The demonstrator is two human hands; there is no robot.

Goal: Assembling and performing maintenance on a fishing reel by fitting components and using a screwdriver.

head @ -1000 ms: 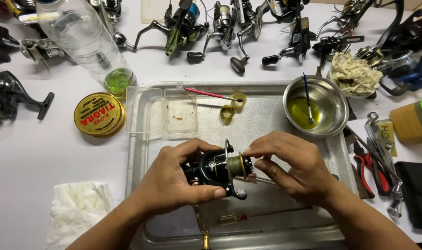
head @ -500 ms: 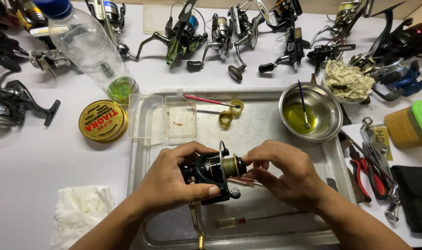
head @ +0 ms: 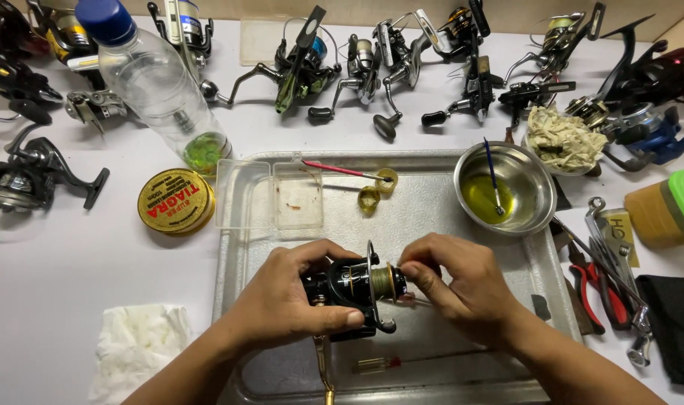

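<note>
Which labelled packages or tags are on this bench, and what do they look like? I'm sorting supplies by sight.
Round tin: left of the metal tray, flat, yellow with red lettering.
Plastic bottle: behind the tin, clear, blue cap, no label visible.
Tag: right of the tray among tools, small, yellow, dark marks.
Tub: far right, brown, green lid.

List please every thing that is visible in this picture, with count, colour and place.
fishing reel: one, black, held over tray
metal tray: one, silver, centre
steel bowl: one, yellow oil inside, tray's right corner
clear plastic box: one, tray's left corner
round tin: one, yellow, left of tray
plastic bottle: one, blue cap, top left
pliers: one, red handles, right
spare reels: several, along top
left hand: grips reel body
right hand: on spool
</note>
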